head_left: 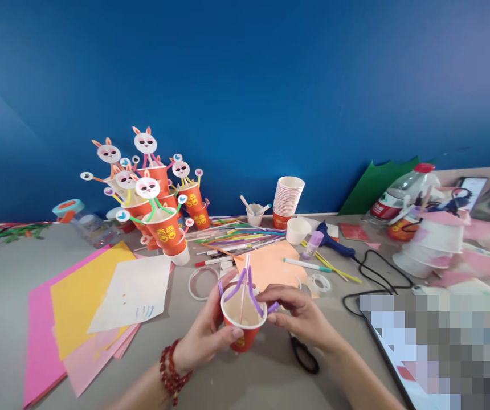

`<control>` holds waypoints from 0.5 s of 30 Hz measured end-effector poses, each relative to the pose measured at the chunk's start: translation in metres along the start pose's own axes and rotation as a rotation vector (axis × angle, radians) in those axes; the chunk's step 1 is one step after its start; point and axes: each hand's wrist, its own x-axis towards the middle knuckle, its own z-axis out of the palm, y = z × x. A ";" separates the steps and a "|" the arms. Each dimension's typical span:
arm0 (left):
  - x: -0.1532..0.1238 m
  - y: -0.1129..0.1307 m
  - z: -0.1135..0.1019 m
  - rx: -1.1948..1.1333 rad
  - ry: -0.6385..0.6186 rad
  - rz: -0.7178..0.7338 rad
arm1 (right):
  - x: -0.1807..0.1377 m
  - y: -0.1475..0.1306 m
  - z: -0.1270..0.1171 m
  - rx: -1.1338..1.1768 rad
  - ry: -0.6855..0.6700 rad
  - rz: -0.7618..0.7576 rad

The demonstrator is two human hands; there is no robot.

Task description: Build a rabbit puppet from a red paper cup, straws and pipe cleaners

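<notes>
My left hand (205, 336) is wrapped round an orange-red paper cup (242, 330) held just above the grey table (5, 273), its mouth facing me. Purple straws (245, 285) and a pale pink one stick through and out of the cup. My right hand (298, 313) pinches the purple straw end at the cup's right rim. A red bead bracelet (171, 370) circles my left wrist. Black scissors (305, 356) lie on the table under my right wrist.
A cluster of finished rabbit-faced cups (155, 199) stands at the back left. Pink, yellow and white paper sheets (95, 302) lie left. Loose straws (236, 236), a cup stack (286, 200), tape rolls (319, 282), a blue glue gun (334, 242) with its cable, and a bottle (403, 196) fill the back and right.
</notes>
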 end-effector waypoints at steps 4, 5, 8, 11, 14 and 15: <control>-0.001 -0.005 0.002 -0.012 0.009 0.018 | -0.001 0.008 0.001 0.038 0.016 0.023; 0.000 -0.006 0.003 -0.018 0.009 0.023 | -0.002 0.010 0.001 0.054 0.020 0.031; 0.002 -0.007 0.005 -0.022 0.061 0.038 | -0.003 0.013 0.004 0.101 0.037 0.091; 0.004 -0.006 0.007 -0.042 0.128 0.044 | -0.003 0.011 0.007 0.182 0.070 0.162; 0.005 -0.005 0.007 -0.059 0.153 0.039 | -0.001 0.006 0.009 0.212 0.129 0.169; 0.005 -0.004 0.007 -0.063 0.148 0.031 | 0.000 0.004 0.009 0.198 0.159 0.159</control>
